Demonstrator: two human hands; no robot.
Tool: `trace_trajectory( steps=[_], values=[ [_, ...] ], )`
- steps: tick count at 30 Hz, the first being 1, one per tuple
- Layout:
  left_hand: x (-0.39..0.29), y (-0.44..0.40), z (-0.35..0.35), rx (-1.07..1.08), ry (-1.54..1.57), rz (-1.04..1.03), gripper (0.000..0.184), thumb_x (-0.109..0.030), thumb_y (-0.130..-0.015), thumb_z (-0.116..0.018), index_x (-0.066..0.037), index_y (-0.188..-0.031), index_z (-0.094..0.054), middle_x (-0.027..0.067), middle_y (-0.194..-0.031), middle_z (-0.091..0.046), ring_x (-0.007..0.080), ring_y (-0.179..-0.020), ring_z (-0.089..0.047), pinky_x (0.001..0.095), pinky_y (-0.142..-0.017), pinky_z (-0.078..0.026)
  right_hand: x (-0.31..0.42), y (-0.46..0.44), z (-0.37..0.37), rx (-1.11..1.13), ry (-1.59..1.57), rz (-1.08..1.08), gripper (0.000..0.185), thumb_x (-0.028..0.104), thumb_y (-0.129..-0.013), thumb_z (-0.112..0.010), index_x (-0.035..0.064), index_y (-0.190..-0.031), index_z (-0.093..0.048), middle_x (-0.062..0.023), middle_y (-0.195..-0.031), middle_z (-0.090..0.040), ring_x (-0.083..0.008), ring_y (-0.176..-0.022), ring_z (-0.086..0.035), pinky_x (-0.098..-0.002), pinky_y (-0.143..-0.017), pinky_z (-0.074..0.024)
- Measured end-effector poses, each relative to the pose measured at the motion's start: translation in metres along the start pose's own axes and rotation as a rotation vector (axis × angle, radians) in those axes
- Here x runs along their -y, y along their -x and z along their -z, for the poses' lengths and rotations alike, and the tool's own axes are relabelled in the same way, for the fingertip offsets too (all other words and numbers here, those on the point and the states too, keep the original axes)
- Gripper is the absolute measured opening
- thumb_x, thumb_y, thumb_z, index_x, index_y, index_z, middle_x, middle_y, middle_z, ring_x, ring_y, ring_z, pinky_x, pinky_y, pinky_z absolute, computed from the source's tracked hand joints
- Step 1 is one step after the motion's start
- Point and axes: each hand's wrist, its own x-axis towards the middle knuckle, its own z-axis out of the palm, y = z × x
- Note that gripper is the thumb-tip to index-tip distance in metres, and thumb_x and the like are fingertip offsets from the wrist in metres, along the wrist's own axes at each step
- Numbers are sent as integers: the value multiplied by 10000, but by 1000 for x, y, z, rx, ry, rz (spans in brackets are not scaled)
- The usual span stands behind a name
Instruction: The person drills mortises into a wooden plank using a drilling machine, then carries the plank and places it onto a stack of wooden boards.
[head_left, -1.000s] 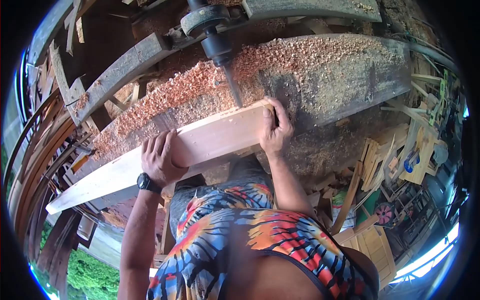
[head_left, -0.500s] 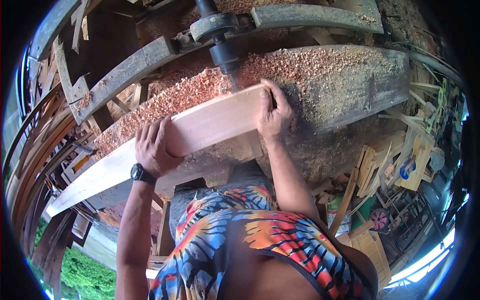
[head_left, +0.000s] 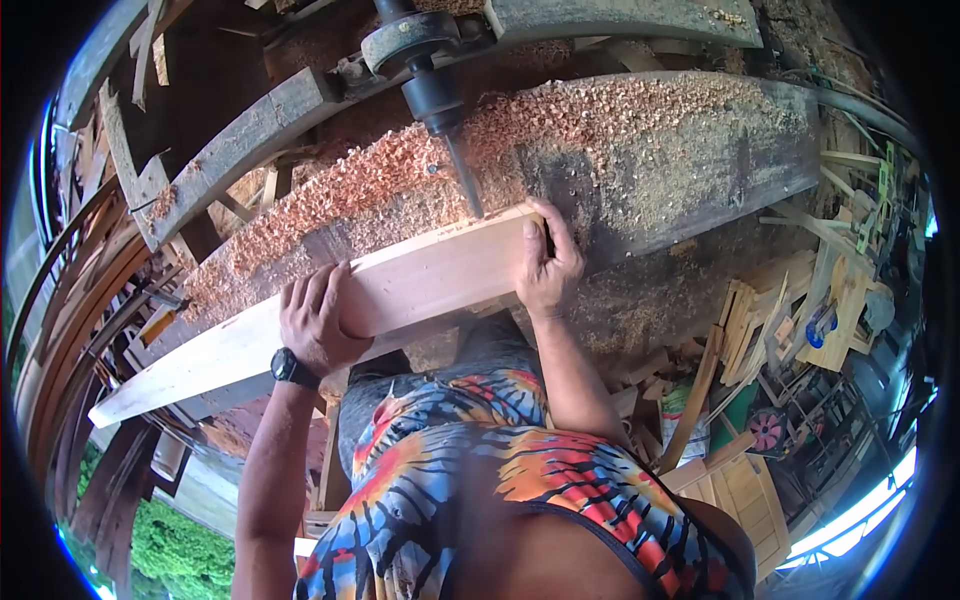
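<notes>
A long pale wooden board (head_left: 430,262) stands on edge across the bench in front of me. My left hand (head_left: 322,318), with a dark watch at the wrist, grips it near the middle, fingers over the top edge. At the board's right end my right hand (head_left: 550,258) is wrapped round the corner, thumb on the near face. A drill bit (head_left: 463,178) in a dark chuck (head_left: 433,98) points down at the far side of the board, close to its top edge near my right hand. Whether the bit touches the wood I cannot tell.
Wood chips (head_left: 370,185) lie heaped along the workbench (head_left: 690,215) behind the board. A curved wooden beam (head_left: 250,140) runs beyond it. Wood offcuts (head_left: 745,325) and a pink fan-like wheel (head_left: 766,432) are at the right; long dark strips (head_left: 75,300) stand at the left.
Both hands have drawn the board toward me, away from the chip heap. More of the drill bit now shows above the board's edge.
</notes>
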Motion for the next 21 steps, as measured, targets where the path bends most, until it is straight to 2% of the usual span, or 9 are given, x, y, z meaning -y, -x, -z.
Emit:
trace_trajectory(
  steps=[8, 14, 21],
  values=[
    [3, -8, 8, 11, -15, 13, 963, -248, -562, -903, -52, -1457, -603, 158, -1337, -681, 358, -1182, -667, 507, -1005, -488, 4, -9, -5, 15, 27, 17, 278, 195, -1042, -718, 28, -1263, -733, -150, -1204, -781, -324, -1114, -748, -420, -981, -589],
    [20, -37, 19, 1, -58, 51, 988, -270, -572, -918, -52, -1476, -582, 158, -1337, -675, 353, -1185, -655, 502, -1018, -480, 14, -65, -36, 25, 49, 80, 249, 188, -1029, -716, 62, -1239, -758, -150, -1165, -789, -342, -1094, -751, -427, -961, -597],
    [17, -31, 15, -19, -51, 23, 1009, -271, -580, -915, -48, -1496, -555, 171, -1322, -673, 372, -1169, -655, 516, -1028, -474, 8, -52, -31, 12, 22, 72, 265, 215, -1044, -707, 64, -1258, -750, -143, -1160, -793, -335, -1115, -749, -438, -966, -595]
  ],
)
